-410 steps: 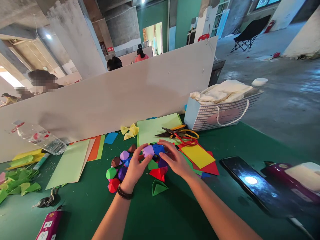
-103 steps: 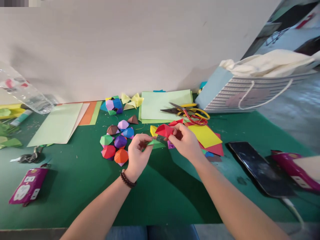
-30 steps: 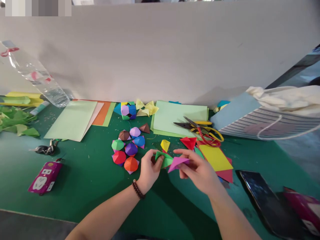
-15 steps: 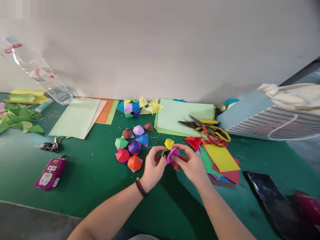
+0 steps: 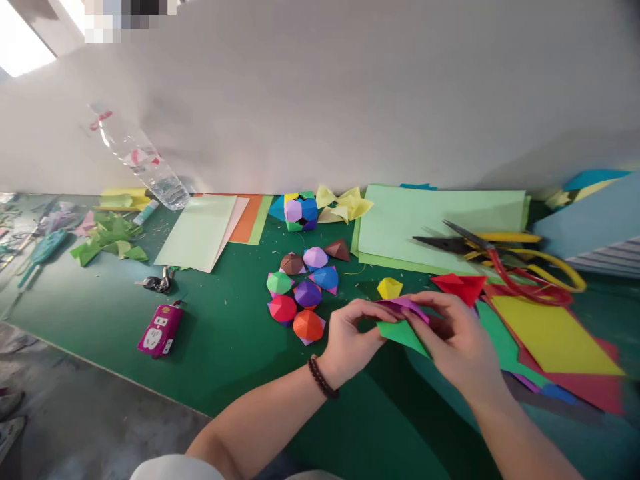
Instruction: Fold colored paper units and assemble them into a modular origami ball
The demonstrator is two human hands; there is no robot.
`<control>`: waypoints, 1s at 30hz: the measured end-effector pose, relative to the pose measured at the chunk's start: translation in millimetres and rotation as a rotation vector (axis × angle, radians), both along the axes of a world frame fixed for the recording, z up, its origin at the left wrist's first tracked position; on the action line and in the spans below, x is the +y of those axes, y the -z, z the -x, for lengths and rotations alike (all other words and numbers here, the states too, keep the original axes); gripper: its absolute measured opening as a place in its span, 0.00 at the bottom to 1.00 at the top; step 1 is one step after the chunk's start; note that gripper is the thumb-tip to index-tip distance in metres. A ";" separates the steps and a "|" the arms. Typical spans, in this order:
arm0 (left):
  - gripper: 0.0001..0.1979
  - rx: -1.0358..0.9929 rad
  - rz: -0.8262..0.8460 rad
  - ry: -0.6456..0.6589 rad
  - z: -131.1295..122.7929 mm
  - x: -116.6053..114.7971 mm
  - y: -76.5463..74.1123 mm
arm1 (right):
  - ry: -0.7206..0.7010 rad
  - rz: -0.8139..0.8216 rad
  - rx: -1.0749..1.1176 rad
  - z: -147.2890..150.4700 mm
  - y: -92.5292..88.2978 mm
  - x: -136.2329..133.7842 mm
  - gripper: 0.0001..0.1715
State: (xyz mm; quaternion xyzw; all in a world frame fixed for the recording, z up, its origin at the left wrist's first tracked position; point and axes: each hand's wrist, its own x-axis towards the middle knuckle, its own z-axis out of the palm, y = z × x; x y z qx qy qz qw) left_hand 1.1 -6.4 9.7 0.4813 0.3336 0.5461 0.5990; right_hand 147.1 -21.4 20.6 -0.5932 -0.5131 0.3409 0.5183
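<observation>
Recording two bare hands over the green table [image 5: 240, 360]: the left hand [image 5: 347, 340] and right hand [image 5: 457, 340] both have their fingers [image 5: 450, 313] closed on a folded assembly of green and purple origami paper [image 5: 403, 333], held between them. Left of the assembly lies a cluster of faceted paper domes [image 5: 307, 293] in red, orange, purple, blue and green. Farther left and beyond it sits a multicoloured modular paper ball [image 5: 297, 213]. Just beyond the assembly are a small yellow folded paper unit [image 5: 390, 288] and a red folded paper unit [image 5: 459, 287]. Right of the assembly, yellow-handled scissors [image 5: 510, 237] rest partly on pale green paper sheets [image 5: 425, 220]. Far left of it, a clear plastic bottle [image 5: 145, 167] leans against a white partition [image 5: 320, 87]; a concrete floor [image 5: 65, 413] shows past the table's near edge.
</observation>
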 end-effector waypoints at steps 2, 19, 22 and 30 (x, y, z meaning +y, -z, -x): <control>0.10 0.031 -0.011 -0.066 1.9 4.3 0.9 | -0.065 -0.037 0.037 -0.6 2.2 -2.2 0.15; 0.15 -0.223 0.435 0.015 0.9 11.3 -9.9 | -0.275 -0.312 -0.356 -8.6 -5.0 -2.2 0.25; 0.14 -0.323 0.488 0.137 3.3 10.4 -10.5 | -0.276 -0.392 -0.474 -14.6 -5.4 -0.5 0.25; 0.30 -0.209 0.368 0.219 5.5 12.2 -8.6 | -0.390 -0.395 -0.509 -24.7 -9.6 -0.1 0.25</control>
